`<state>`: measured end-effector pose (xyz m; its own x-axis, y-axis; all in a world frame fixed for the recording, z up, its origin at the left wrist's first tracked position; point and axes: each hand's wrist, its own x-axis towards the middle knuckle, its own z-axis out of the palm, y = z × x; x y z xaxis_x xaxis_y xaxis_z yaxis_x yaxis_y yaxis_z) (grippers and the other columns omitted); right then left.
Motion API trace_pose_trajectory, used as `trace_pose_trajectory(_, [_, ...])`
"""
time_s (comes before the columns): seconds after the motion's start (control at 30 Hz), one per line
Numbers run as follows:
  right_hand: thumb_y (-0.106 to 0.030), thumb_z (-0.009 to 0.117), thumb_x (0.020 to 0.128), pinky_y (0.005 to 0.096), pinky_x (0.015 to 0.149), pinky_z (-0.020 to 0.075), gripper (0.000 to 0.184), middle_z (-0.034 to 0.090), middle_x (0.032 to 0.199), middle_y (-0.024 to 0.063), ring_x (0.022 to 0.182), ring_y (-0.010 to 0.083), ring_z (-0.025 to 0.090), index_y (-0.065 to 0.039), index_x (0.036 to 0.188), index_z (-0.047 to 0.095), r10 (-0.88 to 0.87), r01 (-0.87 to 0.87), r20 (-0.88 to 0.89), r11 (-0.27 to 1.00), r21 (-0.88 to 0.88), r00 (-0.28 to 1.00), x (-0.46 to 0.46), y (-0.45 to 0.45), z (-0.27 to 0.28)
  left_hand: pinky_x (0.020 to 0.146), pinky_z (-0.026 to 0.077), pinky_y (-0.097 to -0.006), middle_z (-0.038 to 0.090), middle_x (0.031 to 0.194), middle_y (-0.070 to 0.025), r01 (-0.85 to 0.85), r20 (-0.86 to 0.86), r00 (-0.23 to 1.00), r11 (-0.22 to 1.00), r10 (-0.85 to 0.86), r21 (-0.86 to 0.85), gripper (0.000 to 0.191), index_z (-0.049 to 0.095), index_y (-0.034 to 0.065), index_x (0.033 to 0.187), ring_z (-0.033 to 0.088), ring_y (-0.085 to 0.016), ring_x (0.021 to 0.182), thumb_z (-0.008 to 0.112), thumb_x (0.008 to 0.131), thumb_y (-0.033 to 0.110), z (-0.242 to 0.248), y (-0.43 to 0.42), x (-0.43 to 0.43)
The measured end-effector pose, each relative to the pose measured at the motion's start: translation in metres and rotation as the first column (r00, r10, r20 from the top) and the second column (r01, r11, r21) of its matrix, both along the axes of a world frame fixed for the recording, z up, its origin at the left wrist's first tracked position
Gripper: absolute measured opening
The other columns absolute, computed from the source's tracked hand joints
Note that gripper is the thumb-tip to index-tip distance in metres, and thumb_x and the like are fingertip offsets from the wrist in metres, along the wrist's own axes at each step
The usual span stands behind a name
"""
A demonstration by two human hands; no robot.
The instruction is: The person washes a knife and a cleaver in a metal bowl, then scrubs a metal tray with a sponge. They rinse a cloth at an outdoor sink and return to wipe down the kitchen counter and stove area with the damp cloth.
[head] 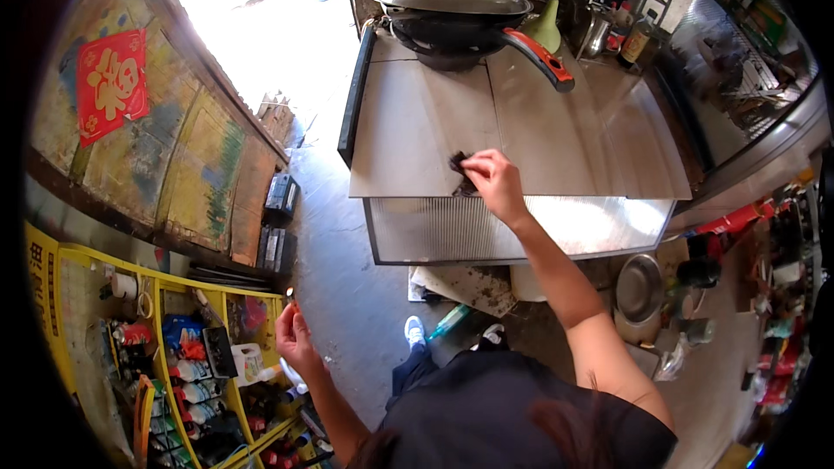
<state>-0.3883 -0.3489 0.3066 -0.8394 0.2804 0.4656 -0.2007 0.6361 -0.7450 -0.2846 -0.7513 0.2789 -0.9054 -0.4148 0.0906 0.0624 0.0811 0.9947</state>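
My right hand is over the front edge of a tiled countertop. Its fingertips pinch a dark, stringy tuft, whose exact material I cannot tell. Part of the tuft hangs down by the counter's edge. Low on the left, my left hand grips a small red-orange lighter, mostly hidden by the fingers, with a bright flame-like spot at its top. That hand is apart from the counter, above the floor and beside a yellow shelf rack.
A lidded black wok stands at the counter's back, its orange-and-black handle jutting rightward. Beside it are a pale green gourd and a sauce bottle. On the floor lie a green bottle and black batteries.
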Motion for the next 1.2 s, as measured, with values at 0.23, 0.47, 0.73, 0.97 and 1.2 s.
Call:
trace_pose_trajectory(0.23, [-0.003,0.066,0.075,0.0360,0.077,0.0506,0.011,0.066,0.090,0.0120,0.087,0.0290,0.063,-0.007,0.083,0.072,-0.187,0.179,0.013,0.958,0.225,0.982,-0.139,0.100,-0.046,0.057,0.034,-0.0189,0.057,0.082,0.0012,-0.053,0.050,0.997,0.997,0.050,0.062,0.029,0.060,-0.0031,0.114,0.042,-0.004,0.066,0.060,0.093,0.018,-0.001,-0.004,-0.001])
trace_pose_trajectory(0.47, [-0.002,0.064,0.077,0.0358,0.073,0.0524,0.013,0.066,0.086,0.0120,0.080,0.0282,0.065,-0.008,0.084,0.072,-0.205,0.189,0.007,0.911,0.367,0.979,-0.098,0.087,-0.043,0.061,0.034,-0.0180,0.058,0.086,0.0014,0.019,0.066,0.997,0.993,-0.027,0.117,0.025,0.060,-0.0024,0.112,0.043,-0.004,0.068,0.059,0.093,0.014,-0.011,0.003,-0.006])
trace_pose_trajectory(0.73, [-0.008,0.063,0.080,0.0391,0.074,0.0516,0.011,0.066,0.090,0.0118,0.084,0.0306,0.064,-0.009,0.084,0.073,-0.286,0.221,0.102,0.883,0.414,0.953,-0.102,0.103,-0.031,0.060,0.034,-0.0182,0.057,0.084,0.0022,0.096,0.077,0.991,0.988,-0.106,0.120,0.023,0.060,-0.0018,0.111,0.041,-0.004,0.067,0.057,0.094,0.013,0.001,0.028,-0.029])
trace_pose_trajectory(0.97, [-0.003,0.061,0.079,0.0383,0.073,0.0517,0.011,0.066,0.088,0.0123,0.084,0.0299,0.064,-0.007,0.081,0.072,-0.108,0.078,0.117,0.970,0.231,0.987,-0.077,0.063,-0.036,0.059,0.033,-0.0173,0.056,0.084,0.0028,0.112,0.091,0.989,0.989,-0.120,0.093,0.023,0.060,-0.0004,0.112,0.040,-0.003,0.066,0.059,0.093,0.013,-0.011,0.024,-0.018])
trace_pose_trajectory(1.2, [0.004,0.062,0.077,0.0340,0.076,0.0521,0.020,0.064,0.094,0.0114,0.084,0.0286,0.064,-0.009,0.089,0.072,0.114,-0.126,0.060,0.960,0.252,0.992,-0.081,0.029,-0.027,0.060,0.034,-0.0171,0.058,0.084,0.0028,0.038,0.159,0.985,0.988,-0.062,0.150,0.022,0.060,-0.0015,0.111,0.042,-0.003,0.066,0.058,0.093,0.011,-0.019,0.004,-0.017])
